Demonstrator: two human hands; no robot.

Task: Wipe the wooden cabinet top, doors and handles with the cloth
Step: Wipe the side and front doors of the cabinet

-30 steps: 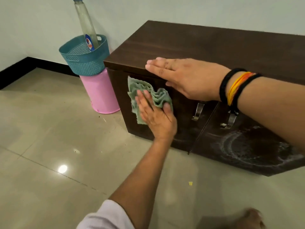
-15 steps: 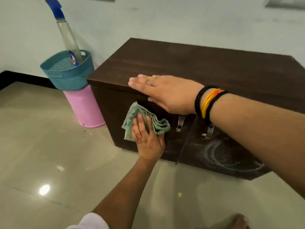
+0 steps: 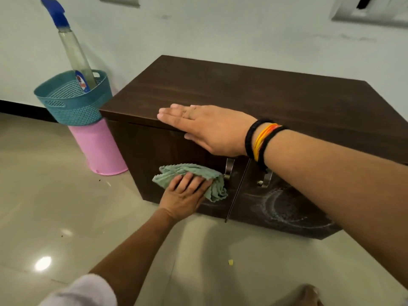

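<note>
Head view: your left hand (image 3: 185, 195) presses the cloth (image 3: 198, 176) flat-fingered on the left door (image 3: 154, 155); right hand (image 3: 205, 127) lies open on top. The cloth may snag the handle (image 3: 229, 167).

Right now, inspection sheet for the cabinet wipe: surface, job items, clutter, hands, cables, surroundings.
Surface: cabinet top dark wood, nothing standing on it; faint dusty haze.
Job's things: green cloth bunched on the left door, beside the left handle; right door shows whitish ring smears near the right handle.
Clutter: small yellow scrap and dark specks on the floor.
Hands: left hand presses the cloth with straight fingers; right hand flat on the cabinet's front edge.
Cables: nothing seen.
Surroundings: teal basket holding a bottle, on a pink bin, left of the cabinet.
</note>
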